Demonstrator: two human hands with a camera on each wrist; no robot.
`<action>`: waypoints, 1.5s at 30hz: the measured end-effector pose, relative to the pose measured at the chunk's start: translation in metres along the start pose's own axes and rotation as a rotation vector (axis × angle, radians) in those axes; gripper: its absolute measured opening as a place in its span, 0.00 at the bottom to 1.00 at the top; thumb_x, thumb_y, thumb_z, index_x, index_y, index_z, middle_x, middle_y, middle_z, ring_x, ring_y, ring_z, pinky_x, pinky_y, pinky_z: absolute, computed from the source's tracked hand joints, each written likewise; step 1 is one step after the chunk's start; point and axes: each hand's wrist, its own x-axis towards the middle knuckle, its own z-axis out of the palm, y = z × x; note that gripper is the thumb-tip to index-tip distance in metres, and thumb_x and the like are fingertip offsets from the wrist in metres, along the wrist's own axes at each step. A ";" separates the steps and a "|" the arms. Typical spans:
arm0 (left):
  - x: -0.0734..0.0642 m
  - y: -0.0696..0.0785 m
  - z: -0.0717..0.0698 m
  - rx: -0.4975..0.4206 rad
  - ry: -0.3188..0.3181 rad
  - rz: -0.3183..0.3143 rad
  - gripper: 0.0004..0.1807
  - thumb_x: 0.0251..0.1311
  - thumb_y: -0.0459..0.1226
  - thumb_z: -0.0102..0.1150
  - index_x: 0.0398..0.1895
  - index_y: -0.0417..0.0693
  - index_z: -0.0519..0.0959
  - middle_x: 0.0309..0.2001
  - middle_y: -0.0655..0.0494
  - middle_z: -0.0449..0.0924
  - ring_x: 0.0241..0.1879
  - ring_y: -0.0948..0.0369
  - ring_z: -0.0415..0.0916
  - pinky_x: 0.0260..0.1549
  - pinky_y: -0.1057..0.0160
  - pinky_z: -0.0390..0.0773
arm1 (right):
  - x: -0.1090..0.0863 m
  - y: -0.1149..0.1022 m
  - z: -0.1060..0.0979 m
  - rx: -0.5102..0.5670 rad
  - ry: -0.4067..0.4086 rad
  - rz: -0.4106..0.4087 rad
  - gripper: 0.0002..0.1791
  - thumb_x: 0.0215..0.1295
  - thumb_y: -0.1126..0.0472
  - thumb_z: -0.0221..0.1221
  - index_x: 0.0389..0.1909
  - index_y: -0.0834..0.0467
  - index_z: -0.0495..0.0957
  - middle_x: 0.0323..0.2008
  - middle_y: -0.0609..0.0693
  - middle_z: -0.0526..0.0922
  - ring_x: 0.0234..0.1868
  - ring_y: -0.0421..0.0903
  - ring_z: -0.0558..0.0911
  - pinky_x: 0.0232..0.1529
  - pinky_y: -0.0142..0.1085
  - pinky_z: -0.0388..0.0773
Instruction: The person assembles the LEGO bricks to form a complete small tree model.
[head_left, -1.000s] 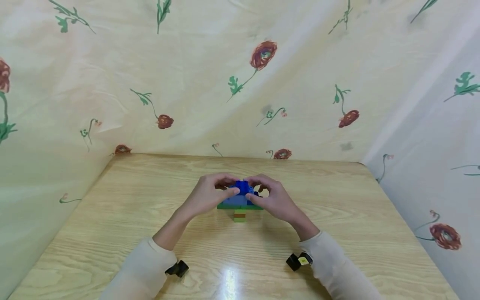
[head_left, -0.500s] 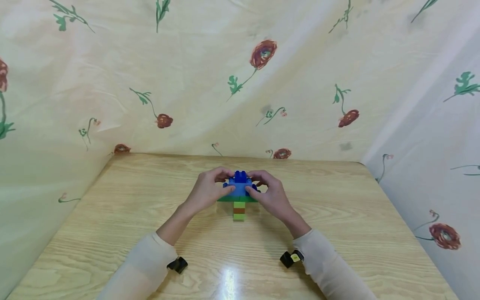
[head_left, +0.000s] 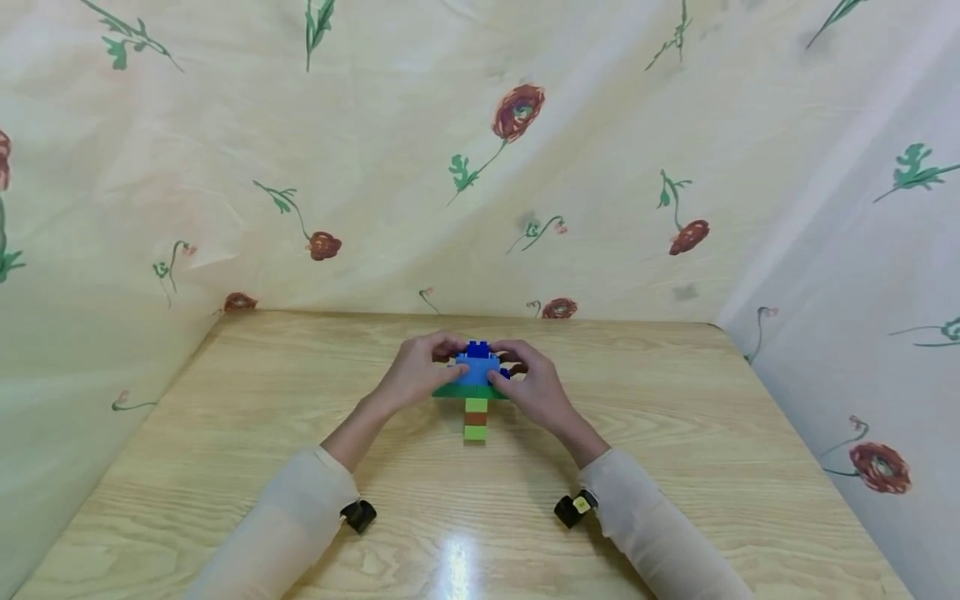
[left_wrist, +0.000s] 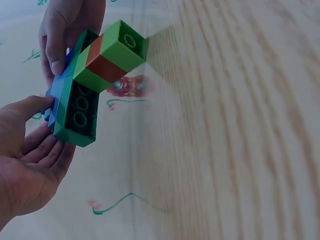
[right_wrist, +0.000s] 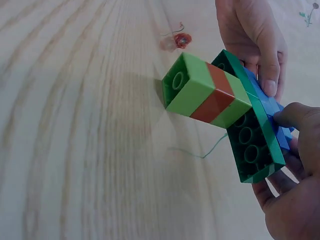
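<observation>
Both hands hold a toy-brick build, shaped like a tree, above the middle of the table. Light and dark blue bricks (head_left: 477, 372) form its stepped top. Below them runs a wide dark green layer (right_wrist: 257, 135), hollow underneath. A narrow stem (left_wrist: 102, 62) of lime, orange-brown and lime bricks sticks out from the green layer. My left hand (head_left: 416, 375) pinches the blue part at its left, thumb in front and fingers behind. At its right, my right hand (head_left: 536, 387) does likewise. The stem's hollow end shows in both wrist views; whether it touches the table I cannot tell.
The wood-grain table (head_left: 660, 400) extends around the hands. Flower-printed cloth (head_left: 375, 150) hangs along the back and both sides. Black wrist devices (head_left: 358, 516) sit at both cuffs.
The build has tilted so more of its front and stem shows, and its top sits higher in view. Both hands have moved with it and keep their hold.
</observation>
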 end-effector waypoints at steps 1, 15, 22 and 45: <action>0.002 -0.002 0.001 0.004 -0.005 -0.007 0.18 0.66 0.40 0.69 0.57 0.49 0.83 0.55 0.51 0.86 0.56 0.52 0.83 0.59 0.51 0.81 | 0.001 0.001 0.001 0.010 -0.008 0.027 0.22 0.69 0.64 0.66 0.63 0.58 0.78 0.61 0.57 0.82 0.59 0.56 0.83 0.59 0.52 0.81; 0.022 -0.030 0.010 -0.004 -0.118 -0.081 0.15 0.68 0.41 0.66 0.54 0.44 0.85 0.50 0.49 0.88 0.51 0.56 0.83 0.55 0.55 0.82 | 0.012 0.017 0.005 0.036 -0.103 0.284 0.20 0.73 0.59 0.63 0.63 0.56 0.79 0.62 0.56 0.82 0.64 0.54 0.79 0.66 0.52 0.76; 0.027 -0.035 0.013 -0.014 -0.141 -0.117 0.15 0.68 0.43 0.66 0.53 0.47 0.86 0.50 0.51 0.88 0.53 0.57 0.83 0.55 0.55 0.82 | 0.016 0.021 0.007 0.026 -0.100 0.307 0.19 0.72 0.59 0.64 0.61 0.56 0.81 0.60 0.55 0.83 0.62 0.54 0.79 0.66 0.51 0.75; 0.030 -0.039 0.019 0.039 -0.151 -0.101 0.16 0.70 0.41 0.64 0.57 0.45 0.84 0.53 0.50 0.87 0.56 0.53 0.83 0.59 0.52 0.80 | 0.014 0.028 0.007 -0.003 -0.114 0.309 0.17 0.74 0.58 0.62 0.61 0.55 0.81 0.59 0.55 0.83 0.60 0.52 0.80 0.65 0.51 0.76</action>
